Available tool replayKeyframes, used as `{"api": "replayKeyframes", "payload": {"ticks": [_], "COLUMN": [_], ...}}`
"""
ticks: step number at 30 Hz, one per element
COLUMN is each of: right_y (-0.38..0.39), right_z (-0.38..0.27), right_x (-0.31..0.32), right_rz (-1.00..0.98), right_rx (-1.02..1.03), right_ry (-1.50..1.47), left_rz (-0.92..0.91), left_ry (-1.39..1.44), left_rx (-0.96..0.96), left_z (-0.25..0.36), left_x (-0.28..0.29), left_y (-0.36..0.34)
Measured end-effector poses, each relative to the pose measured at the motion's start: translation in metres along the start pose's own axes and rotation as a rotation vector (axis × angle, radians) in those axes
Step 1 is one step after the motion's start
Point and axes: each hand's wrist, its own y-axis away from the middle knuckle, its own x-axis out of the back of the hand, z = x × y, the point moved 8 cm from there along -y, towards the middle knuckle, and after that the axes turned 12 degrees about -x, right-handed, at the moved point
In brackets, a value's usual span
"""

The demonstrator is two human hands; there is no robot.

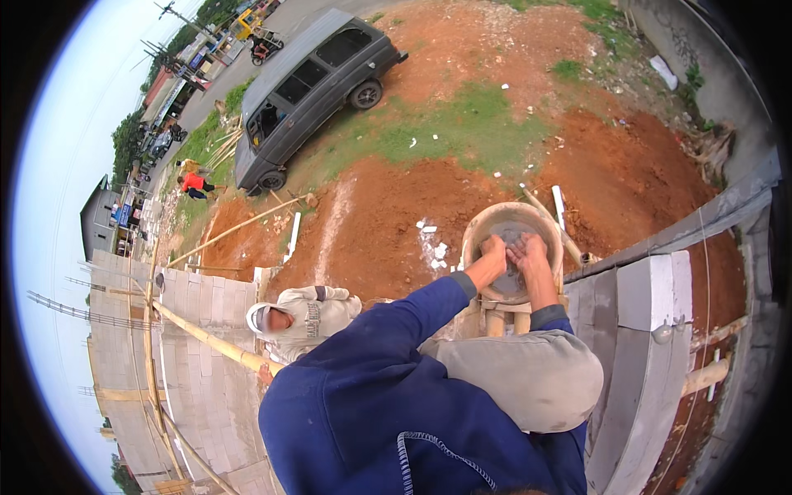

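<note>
A round, mortar-stained bucket (481,225) holds grey, wet material, propped on pale wooden supports (495,324) in front of me. Both hands are down inside it. My left hand (492,252) has curled fingers, their tips partly hidden at the mixture. Close beside it, my right hand (528,252) has bent, closed fingers in the grey material; what they grip, if anything, is unclear. My knee (511,379) in grey trousers is just below the bucket. At the right stands a wall of pale blocks (664,293), with a grey blob on its side.
A co-worker (309,322) in a white cap is below at left, near a bamboo pole (202,338) and block walls (120,346). Beyond lie red soil (396,206), white scraps, a grey van (313,78), people (195,183) and a motorcycle rider (260,49). A concrete wall (685,58) runs right.
</note>
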Motion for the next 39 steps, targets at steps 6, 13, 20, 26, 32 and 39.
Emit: {"api": "replayKeyframes", "payload": {"ticks": [6, 13, 20, 26, 32, 39], "right_y": [0.006, 0.142, 0.211, 0.196, 0.410, 0.586], "right_z": [-0.007, -0.019, -0.031, -0.046, -0.048, 0.172], "right_x": [0.008, -0.045, -0.069, -0.006, 0.172, 0.348], "right_rz": [-0.358, 0.111, 0.177, 0.205, 0.719, 1.143], "right_rx": [0.002, 1.128, 1.383, 0.808, 1.045, 1.529], "right_ry": [-0.093, 0.875, 1.165, 1.348, 0.781, -0.048], "left_rz": [0.057, -0.934, -0.841, -0.982, -1.012, -1.055], "left_ry": [0.118, 0.585, -0.179, -0.967, -1.145, -1.276], "left_rx": [0.087, 0.094, -0.013, -0.716, -0.605, -0.727], "left_z": [-0.059, -0.014, 0.085, 0.141, 0.139, 0.131], "left_x": [-0.019, -0.067, -0.026, -0.018, -0.048, -0.100], "left_y": [-0.010, 0.076, 0.121, 0.057, 0.039, 0.087]}}
